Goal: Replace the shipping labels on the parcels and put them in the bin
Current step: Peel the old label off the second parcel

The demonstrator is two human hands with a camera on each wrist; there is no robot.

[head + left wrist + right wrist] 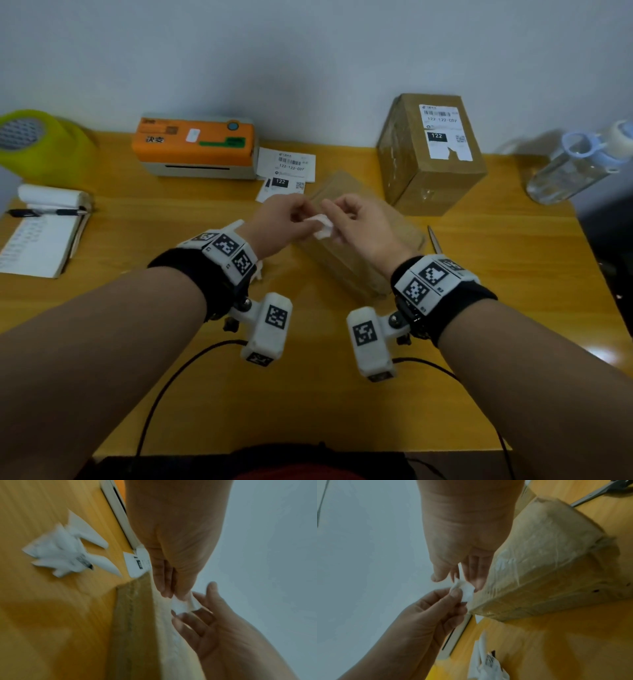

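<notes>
A flat brown parcel [363, 263] wrapped in clear tape lies mid-table, and both hands hover just above it. My left hand [305, 214] pinches a small crumpled white label scrap [322, 229] between thumb and fingers. My right hand [335, 215] has loosely straight, spread fingers, with the fingertips [200, 612] touching the same scrap [181, 605]. In the right wrist view the scrap [466, 590] sits between both hands beside the parcel's corner [539, 563]. A taller parcel [428, 171] stands at the back right with a torn label [445, 132]. Fresh printed labels [287, 169] lie beside the printer.
An orange label printer [195, 145] sits at the back. Torn label pieces [68, 553] lie left of the flat parcel. A metal blade [433, 238] rests right of it. A notebook with pen [41, 236], a green tape roll [44, 144] and a water bottle [575, 164] stand at the table's sides.
</notes>
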